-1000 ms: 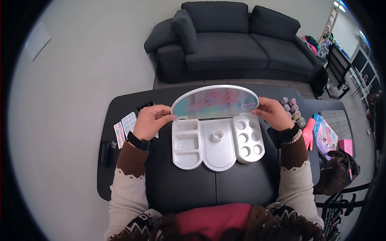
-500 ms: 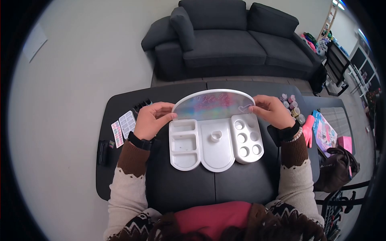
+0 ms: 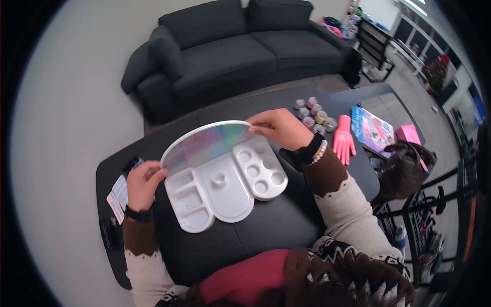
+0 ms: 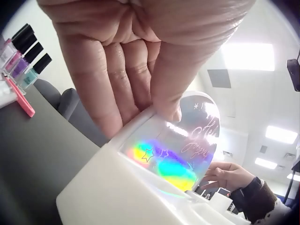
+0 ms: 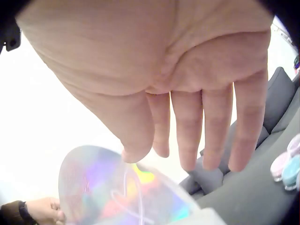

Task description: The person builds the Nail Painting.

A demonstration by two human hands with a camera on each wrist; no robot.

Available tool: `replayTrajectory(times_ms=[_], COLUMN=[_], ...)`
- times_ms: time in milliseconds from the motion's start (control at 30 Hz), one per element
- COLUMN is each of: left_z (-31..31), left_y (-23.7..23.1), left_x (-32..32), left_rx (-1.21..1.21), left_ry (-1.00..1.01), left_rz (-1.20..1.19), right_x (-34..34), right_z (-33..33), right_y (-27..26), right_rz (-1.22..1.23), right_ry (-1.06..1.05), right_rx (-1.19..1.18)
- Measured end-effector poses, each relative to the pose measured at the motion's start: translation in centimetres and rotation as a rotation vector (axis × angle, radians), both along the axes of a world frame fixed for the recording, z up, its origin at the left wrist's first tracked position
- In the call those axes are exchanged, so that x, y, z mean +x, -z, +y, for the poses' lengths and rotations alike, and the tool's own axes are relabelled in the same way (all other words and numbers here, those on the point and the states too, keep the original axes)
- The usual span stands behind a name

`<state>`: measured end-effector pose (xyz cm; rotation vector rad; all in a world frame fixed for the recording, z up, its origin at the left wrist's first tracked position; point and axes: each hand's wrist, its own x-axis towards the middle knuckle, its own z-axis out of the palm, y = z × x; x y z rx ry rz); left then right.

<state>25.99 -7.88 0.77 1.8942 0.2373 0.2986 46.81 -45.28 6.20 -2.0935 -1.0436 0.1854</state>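
A white organizer point(image 3: 225, 204) stands on the black table, with rectangular compartments on its left, a small raised ring on its middle section and round wells on its right. A curved iridescent panel point(image 3: 204, 145) with a white rim rises along its back edge. My left hand point(image 3: 143, 185) pinches the panel's left end, with the thumb on the front face in the left wrist view point(image 4: 168, 101). At the right end, my right hand point(image 3: 284, 129) holds the rim between thumb and fingers. Its fingers point(image 5: 187, 126) hang straight in the right wrist view, the thumb touching the panel point(image 5: 98, 183).
Small jars point(image 3: 319, 116), a pink model hand point(image 3: 344, 140), a colourful box point(image 3: 373, 128) and a dark bag point(image 3: 406, 171) lie to the right. White and pink sheets point(image 3: 117, 197) are at the left, near nail polish bottles point(image 4: 28, 68). A sofa point(image 3: 220, 51) stands behind.
The head view has turned, so the table and organizer appear tilted and farther left. Both hands remain at the panel, and its reflected colours have shifted.
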Motion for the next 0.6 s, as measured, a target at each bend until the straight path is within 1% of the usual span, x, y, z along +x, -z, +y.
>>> replayTrajectory(times_ms=[33, 100, 133, 200, 267, 300, 333, 400, 433, 467, 533, 600], left_z=[0.0, 0.1, 0.0, -0.1, -0.2, -0.3, -0.3, -0.7, -0.9, -0.9, -0.9, -1.0], left_y=[0.1, 0.3, 0.4, 0.5, 0.8, 1.0, 1.2, 1.3, 1.5, 1.7, 2.3, 2.4], left_x=[-0.3, -1.1, -1.5, -2.3, -2.8, -3.0, -3.0, -3.1, -3.1, -3.1, -3.2, -3.4], left_rx=[-0.043, -0.095, -0.092, -0.123, -0.145, -0.167, -0.189, -0.222, -0.253, -0.253, -0.29, -0.281], left_ry=[0.011, 0.031, 0.038, 0.026, 0.033, 0.042, 0.051, 0.028, 0.013, 0.007, 0.067, 0.058], left_rz=[-0.003, 0.002, -0.001, -0.052, -0.062, -0.076, -0.092, -0.093, -0.088, -0.091, -0.13, -0.122], right_x=[0.1, 0.3, 0.9, 0.9, 1.7, 2.1, 1.8, 1.1, 1.1, 1.0, 0.8, 2.1], right_z=[-1.1, -2.7, -3.9, -6.6, -9.1, -9.9, -9.9, -10.0, -9.4, -8.9, -7.4, -5.9], right_y=[-0.3, -0.5, -0.6, -2.0, -0.7, 0.3, 0.4, 0.7, 0.9, 1.0, 1.3, 2.1], right_rz=[-0.009, -0.091, 0.033, -0.014, 0.007, -0.052, -0.055, 0.134, 0.074, 0.071, -0.164, -0.195], right_ry=[0.032, 0.139, 0.178, 0.37, 0.486, 0.531, 0.522, 0.572, 0.575, 0.569, 0.524, 0.505], right_rx=[0.005, 0.2, 0.271, 0.183, 0.227, 0.212, 0.212, 0.14, 0.07, 0.07, -0.123, -0.158])
